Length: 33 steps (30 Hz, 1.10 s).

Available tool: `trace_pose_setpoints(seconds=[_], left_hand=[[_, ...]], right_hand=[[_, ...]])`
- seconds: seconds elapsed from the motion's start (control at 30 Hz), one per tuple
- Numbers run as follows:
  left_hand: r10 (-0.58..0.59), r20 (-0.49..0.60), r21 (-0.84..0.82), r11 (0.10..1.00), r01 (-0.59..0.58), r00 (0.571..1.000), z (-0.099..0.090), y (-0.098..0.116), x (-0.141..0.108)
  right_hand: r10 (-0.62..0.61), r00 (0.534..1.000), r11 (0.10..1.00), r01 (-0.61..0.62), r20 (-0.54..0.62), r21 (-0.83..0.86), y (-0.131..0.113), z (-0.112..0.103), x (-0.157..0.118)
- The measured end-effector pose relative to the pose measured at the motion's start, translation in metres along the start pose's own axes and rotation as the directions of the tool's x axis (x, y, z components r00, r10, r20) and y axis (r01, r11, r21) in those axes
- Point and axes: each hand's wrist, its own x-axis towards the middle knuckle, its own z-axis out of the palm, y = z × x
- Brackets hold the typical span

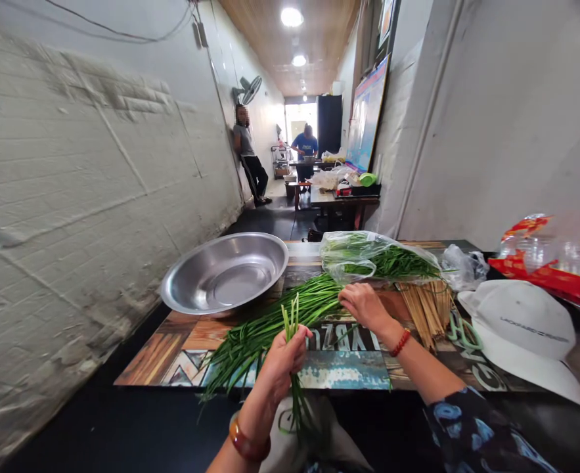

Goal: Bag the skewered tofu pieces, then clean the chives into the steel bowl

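Observation:
My left hand (286, 361) is closed around a small bunch of garlic chives (290, 315). Their pale cut ends point up and the green leaves hang down below the fist over the table's near edge. Across the table lies a loose pile of garlic chives (270, 312), leaf tips toward the lower left. At the pile's right end my right hand (366, 307) has its fingers pinched together on the stalks; the fingertips are partly hidden. Just behind that hand rests a clear plastic bag (332, 253) with more chives inside.
A wide steel basin (211, 299) stands left of the pile. To the right lie wooden skewers (425, 312), green-handled scissors (463, 332), a white cap (521, 328) and red-and-clear packaging (546, 263). Two people are farther back, one leaning on the left wall.

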Motion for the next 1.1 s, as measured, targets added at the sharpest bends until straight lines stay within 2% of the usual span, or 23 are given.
trace_pose_setpoints(seconds=[0.1, 0.23, 0.3, 0.37, 0.47, 0.53, 0.57, 0.63, 0.7, 0.8, 0.87, 0.97, 1.03, 1.1], left_hand=[[0.008, 0.005, 0.008, 1.0, -0.008, 1.0, 0.005, 0.003, -0.002], [0.038, 0.009, 0.019, 0.999, -0.038, 0.999, 0.008, 0.006, -0.002], [0.097, -0.016, 0.056, 0.994, -0.096, 0.995, 0.009, 0.008, 0.0], [0.212, -0.071, 0.147, 0.969, -0.2, 0.975, 0.01, 0.012, 0.005], [0.456, -0.113, 0.4, 0.834, -0.38, 0.883, 0.015, 0.024, 0.013], [0.577, -0.054, 0.575, 0.686, -0.447, 0.815, 0.02, 0.034, 0.02], [0.603, -0.013, 0.643, 0.616, -0.456, 0.798, 0.023, 0.038, 0.024], [0.599, 0.057, 0.732, 0.519, -0.441, 0.799, 0.027, 0.042, 0.033], [0.566, 0.087, 0.765, 0.489, -0.419, 0.82, 0.028, 0.041, 0.041], [0.499, 0.042, 0.724, 0.582, -0.37, 0.866, 0.024, 0.033, 0.05], [0.44, -0.025, 0.644, 0.694, -0.322, 0.898, 0.018, 0.029, 0.052], [0.37, -0.102, 0.498, 0.823, -0.274, 0.924, 0.01, 0.026, 0.05], [0.327, -0.124, 0.424, 0.871, -0.248, 0.937, 0.009, 0.027, 0.046], [0.262, -0.122, 0.367, 0.908, -0.202, 0.957, 0.012, 0.031, 0.041]], right_hand=[[-0.004, 0.998, 1.0, 0.005, -0.066, 0.003, 0.0, -0.012, 0.001], [-0.019, 0.999, 1.0, 0.018, -0.048, -0.02, -0.007, -0.015, -0.003], [-0.057, 0.996, 0.998, 0.057, -0.063, -0.01, -0.015, -0.018, -0.005], [-0.117, 0.99, 0.993, 0.117, -0.077, -0.003, -0.024, -0.024, -0.007], [-0.205, 0.976, 0.979, 0.205, -0.067, -0.016, -0.038, -0.041, -0.005], [-0.247, 0.968, 0.969, 0.245, -0.051, -0.038, -0.044, -0.054, -0.002], [-0.264, 0.963, 0.964, 0.263, -0.043, -0.044, -0.046, -0.059, -0.001], [-0.293, 0.956, 0.956, 0.292, -0.031, -0.033, -0.048, -0.065, 0.004], [-0.317, 0.948, 0.948, 0.318, -0.025, 0.029, -0.045, -0.067, 0.008], [-0.267, 0.958, 0.944, 0.281, -0.103, 0.17, -0.031, -0.062, 0.011], [-0.123, 0.971, 0.955, 0.172, -0.203, 0.244, -0.015, -0.056, 0.009], [0.141, 0.949, 0.935, -0.033, -0.283, 0.354, 0.009, -0.042, 0.002], [0.287, 0.921, 0.863, -0.129, -0.264, 0.488, 0.016, -0.032, -0.005], [0.405, 0.894, 0.731, -0.192, -0.19, 0.655, 0.013, -0.025, -0.01]])
